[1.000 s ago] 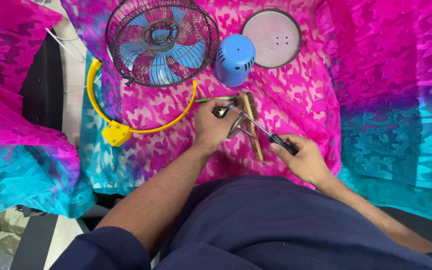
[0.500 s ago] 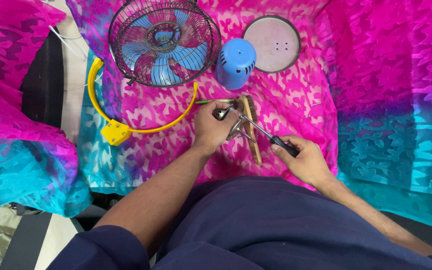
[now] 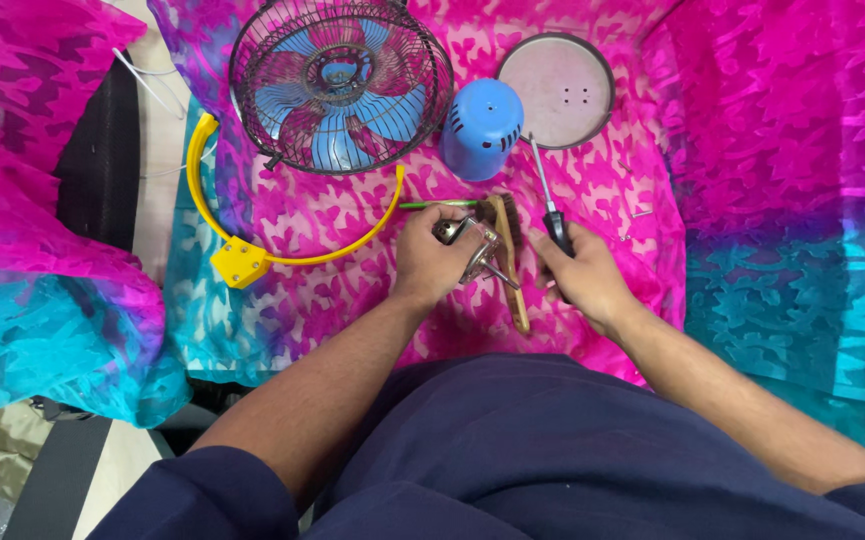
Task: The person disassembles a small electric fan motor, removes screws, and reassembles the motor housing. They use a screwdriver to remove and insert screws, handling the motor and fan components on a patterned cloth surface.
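Pink and turquoise patterned cloth (image 3: pixel 332 260) covers the whole work surface, bunched higher at both sides. At its centre the left hand (image 3: pixel 432 262) holds a small metal part (image 3: pixel 472 245), fingers clamped around it, just above the person's dark blue lap. Immediately right of it, the right hand (image 3: pixel 582 275) has its fingers closed around the black handle of a screwdriver (image 3: pixel 550 205), whose shaft points away from the person, its tip near the blue plastic housing (image 3: pixel 481 128). Between the two hands lies a wooden-handled brush (image 3: pixel 508 255), lengthwise on the cloth and partly beneath the metal part. A thin green rod (image 3: pixel 437 204) lies just beyond the left hand. Further out, a blue-bladed fan in a dark wire guard (image 3: pixel 340 85) lies flat, partly encircled by a yellow curved bracket (image 3: pixel 242 258) with a square block at its lower end. A round grey plate (image 3: pixel 557 90) sits beside the blue housing, top right.
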